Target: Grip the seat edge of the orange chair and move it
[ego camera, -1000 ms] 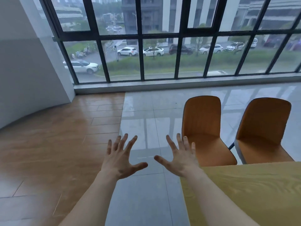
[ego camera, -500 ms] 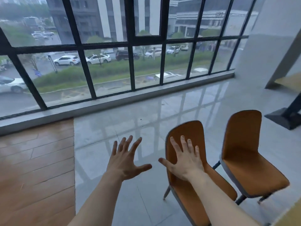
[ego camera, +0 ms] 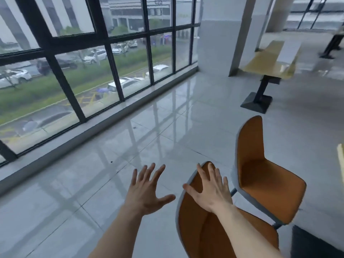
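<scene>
Two chairs (ego camera: pixel 260 183) side by side, window (ego camera: pixel 83 62) to their left

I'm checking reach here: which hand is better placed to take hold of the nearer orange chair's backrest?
Probably the right hand: it is spread open in front of the nearer orange chair's backrest. The left hand, also open, hovers over bare floor beside it.

This looks like a canteen or café hall: orange chairs (ego camera: pixel 260 175) stand near a small table (ego camera: pixel 270 62), on shiny floor tiles (ego camera: pixel 167 127) beside big windows (ego camera: pixel 93 62).
</scene>
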`<action>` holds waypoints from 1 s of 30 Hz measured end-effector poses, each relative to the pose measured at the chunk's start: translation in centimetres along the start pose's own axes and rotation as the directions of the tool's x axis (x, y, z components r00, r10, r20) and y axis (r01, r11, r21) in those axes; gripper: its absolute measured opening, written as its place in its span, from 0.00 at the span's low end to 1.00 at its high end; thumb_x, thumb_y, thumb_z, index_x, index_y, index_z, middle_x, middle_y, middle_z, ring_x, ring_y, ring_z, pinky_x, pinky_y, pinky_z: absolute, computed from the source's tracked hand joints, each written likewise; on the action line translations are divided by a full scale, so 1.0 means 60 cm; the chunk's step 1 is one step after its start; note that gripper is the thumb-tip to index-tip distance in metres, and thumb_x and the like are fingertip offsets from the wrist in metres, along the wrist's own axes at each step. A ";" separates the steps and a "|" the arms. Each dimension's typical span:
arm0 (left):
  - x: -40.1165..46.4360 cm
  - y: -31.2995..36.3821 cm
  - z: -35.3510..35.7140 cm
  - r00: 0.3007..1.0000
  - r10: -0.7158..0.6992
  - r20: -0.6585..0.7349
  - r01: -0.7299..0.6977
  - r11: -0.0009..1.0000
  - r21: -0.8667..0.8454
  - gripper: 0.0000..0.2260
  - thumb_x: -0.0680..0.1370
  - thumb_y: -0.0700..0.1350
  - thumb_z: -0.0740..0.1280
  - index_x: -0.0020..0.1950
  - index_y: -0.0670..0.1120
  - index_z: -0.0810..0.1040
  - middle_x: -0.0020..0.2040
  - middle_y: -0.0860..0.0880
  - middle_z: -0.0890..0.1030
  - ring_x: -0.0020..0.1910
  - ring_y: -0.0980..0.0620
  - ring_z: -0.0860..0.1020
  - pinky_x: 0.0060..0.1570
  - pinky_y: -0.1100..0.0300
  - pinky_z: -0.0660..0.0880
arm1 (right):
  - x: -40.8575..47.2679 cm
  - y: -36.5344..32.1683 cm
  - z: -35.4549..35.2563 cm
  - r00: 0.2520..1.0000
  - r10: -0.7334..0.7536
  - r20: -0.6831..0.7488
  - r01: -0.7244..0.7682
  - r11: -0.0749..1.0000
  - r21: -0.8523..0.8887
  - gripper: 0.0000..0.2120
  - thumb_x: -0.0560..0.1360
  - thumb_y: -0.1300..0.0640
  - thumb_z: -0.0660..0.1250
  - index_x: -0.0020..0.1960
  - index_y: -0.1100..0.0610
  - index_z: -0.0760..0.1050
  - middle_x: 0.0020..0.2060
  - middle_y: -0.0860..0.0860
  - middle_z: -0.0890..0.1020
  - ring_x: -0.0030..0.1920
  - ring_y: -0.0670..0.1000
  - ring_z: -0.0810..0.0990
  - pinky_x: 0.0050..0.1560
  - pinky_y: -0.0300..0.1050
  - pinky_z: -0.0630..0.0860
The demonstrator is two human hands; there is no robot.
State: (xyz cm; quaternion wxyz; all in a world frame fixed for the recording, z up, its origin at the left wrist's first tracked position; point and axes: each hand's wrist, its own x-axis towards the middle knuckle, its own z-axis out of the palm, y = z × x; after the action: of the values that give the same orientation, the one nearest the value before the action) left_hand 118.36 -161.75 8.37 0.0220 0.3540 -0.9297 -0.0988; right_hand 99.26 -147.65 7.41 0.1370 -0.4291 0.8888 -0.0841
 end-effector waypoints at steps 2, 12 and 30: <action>0.086 -0.016 -0.006 0.996 0.083 0.020 -0.084 0.996 0.018 0.45 0.67 0.80 0.51 0.76 0.65 0.36 0.81 0.52 0.44 0.77 0.49 0.38 0.74 0.44 0.34 | 0.052 -0.005 0.006 0.997 0.073 -0.016 -0.072 0.996 0.047 0.48 0.68 0.18 0.41 0.79 0.42 0.35 0.81 0.56 0.40 0.79 0.59 0.38 0.77 0.64 0.42; 0.442 0.089 0.012 0.745 0.646 0.164 -0.641 0.762 -0.091 0.40 0.71 0.76 0.52 0.77 0.64 0.38 0.80 0.51 0.48 0.78 0.49 0.44 0.75 0.45 0.40 | 0.131 0.095 -0.043 0.782 0.619 -0.067 -0.583 0.766 0.270 0.50 0.65 0.16 0.40 0.79 0.40 0.36 0.81 0.54 0.40 0.80 0.61 0.44 0.77 0.66 0.49; 0.563 0.210 0.176 -0.406 0.774 0.485 -0.885 -0.202 -0.419 0.45 0.67 0.80 0.55 0.78 0.62 0.47 0.79 0.56 0.54 0.77 0.53 0.48 0.76 0.49 0.45 | 0.072 -0.194 0.163 -0.042 0.910 0.412 -0.807 -0.274 0.523 0.51 0.65 0.17 0.53 0.79 0.40 0.40 0.81 0.50 0.50 0.79 0.56 0.52 0.77 0.58 0.54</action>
State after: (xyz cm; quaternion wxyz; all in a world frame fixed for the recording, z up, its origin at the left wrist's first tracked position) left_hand 83.70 -173.14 -0.44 -0.2489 -0.5568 -0.7889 -0.0750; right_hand 108.38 -158.52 0.50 0.2262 0.4355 0.8204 -0.2935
